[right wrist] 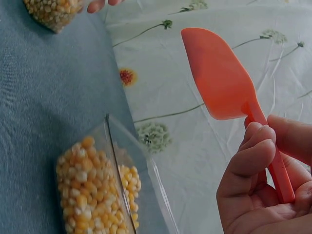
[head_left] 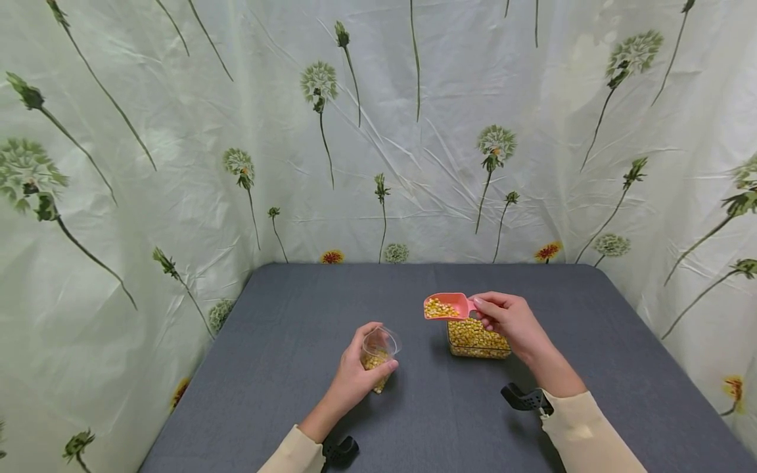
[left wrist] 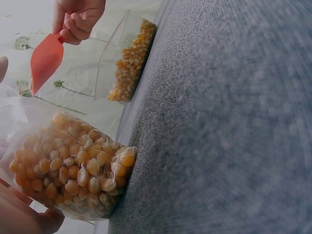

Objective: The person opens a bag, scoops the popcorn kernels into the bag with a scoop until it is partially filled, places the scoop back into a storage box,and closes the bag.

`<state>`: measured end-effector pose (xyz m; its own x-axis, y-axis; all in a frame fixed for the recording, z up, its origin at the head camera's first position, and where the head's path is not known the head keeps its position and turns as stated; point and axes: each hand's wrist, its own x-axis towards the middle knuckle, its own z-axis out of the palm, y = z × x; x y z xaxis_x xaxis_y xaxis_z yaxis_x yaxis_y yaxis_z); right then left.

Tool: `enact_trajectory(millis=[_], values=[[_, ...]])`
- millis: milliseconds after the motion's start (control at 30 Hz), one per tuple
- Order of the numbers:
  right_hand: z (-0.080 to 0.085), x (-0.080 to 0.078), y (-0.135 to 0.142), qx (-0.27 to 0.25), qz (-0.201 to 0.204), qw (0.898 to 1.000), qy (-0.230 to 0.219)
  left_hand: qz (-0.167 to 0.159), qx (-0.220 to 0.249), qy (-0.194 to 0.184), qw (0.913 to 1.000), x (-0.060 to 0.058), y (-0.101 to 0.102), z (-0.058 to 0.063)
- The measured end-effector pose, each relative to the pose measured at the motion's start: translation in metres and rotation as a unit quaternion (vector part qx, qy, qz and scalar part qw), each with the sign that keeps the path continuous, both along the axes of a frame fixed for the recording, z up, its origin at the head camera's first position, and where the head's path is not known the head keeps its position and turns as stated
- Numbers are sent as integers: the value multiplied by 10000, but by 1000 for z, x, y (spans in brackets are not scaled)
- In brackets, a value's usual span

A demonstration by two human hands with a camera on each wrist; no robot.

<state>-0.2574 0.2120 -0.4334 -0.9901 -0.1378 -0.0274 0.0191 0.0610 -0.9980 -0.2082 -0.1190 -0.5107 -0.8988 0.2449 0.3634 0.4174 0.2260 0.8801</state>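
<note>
My left hand [head_left: 355, 371] grips a clear plastic bag [left wrist: 73, 168] of corn kernels near its top, fingers and thumb around its rounded open mouth. The bag's kernel-filled bottom is right at the cloth in the left wrist view. My right hand [head_left: 511, 322] pinches the handle of a coral-red scoop [right wrist: 222, 78], with yellow kernels [head_left: 440, 308] lying in its bowl. The scoop is held level above the far left edge of a clear rectangular container [head_left: 480, 351] of corn kernels, to the right of the bag. In the right wrist view only the scoop's underside shows.
A dark grey cloth [head_left: 284, 368] covers the table. Behind it and at both sides hangs a pale curtain [head_left: 414, 164] printed with dandelions. Black straps [head_left: 525, 397] are worn at both wrists, beside cream sleeves [head_left: 585, 427].
</note>
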Motion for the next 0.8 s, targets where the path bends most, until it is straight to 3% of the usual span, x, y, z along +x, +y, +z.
enact_trajectory(millis=[600, 800], values=[[-1, -3, -25, -238, 248, 9993, 138, 11, -1, 3, 10000, -3, 0, -2], [-1, -1, -34, -299, 306, 9991, 35, 113, -19, -284, 9995, -4, 2, -2]])
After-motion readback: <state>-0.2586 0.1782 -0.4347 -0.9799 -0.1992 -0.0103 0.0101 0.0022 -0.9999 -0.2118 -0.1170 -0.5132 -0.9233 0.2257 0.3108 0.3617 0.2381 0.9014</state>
